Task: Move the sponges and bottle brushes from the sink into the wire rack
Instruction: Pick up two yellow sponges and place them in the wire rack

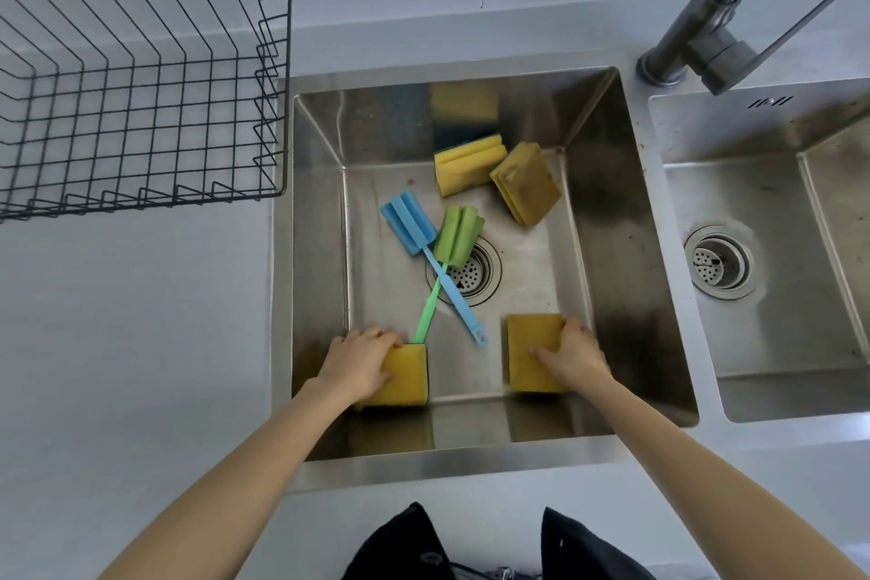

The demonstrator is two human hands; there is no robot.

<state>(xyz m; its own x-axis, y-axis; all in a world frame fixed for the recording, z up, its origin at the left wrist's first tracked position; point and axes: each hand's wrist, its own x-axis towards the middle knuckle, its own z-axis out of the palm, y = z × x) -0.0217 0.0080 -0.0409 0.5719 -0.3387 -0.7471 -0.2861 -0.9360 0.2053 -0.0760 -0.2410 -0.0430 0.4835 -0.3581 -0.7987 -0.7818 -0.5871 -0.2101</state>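
A square stainless-steel sink basin [612, 212], brushed and stained dark along its right wall, fills the middle of the frame, with a round perforated drain strainer [473, 271] in its floor. Four rectangular foam sponges lie in it. The left hand [362, 360] is clamped over a bright yellow sponge [402, 379] at the lower left of the basin floor, and the right hand [572, 353] grips the right edge of a duller ochre sponge [529, 351] at the lower right; the hands are well apart. Toward the upper middle, a grooved yellow sponge [463, 165] leans against the back wall, touching a browner, dirtier sponge [525, 184] just to its right. Two plastic bottle brushes with ribbed foam heads cross each other over the strainer: a blue brush [407, 224] and a green brush [459, 233], whose thin handle end meets the bright yellow sponge. At the upper left of the frame a black wire rack [141, 108] of thin gridded rods stands on the pale matte counter [141, 344]. A dark grey metal faucet [715, 24] rises at the upper right, beside a second steel basin [777, 344].
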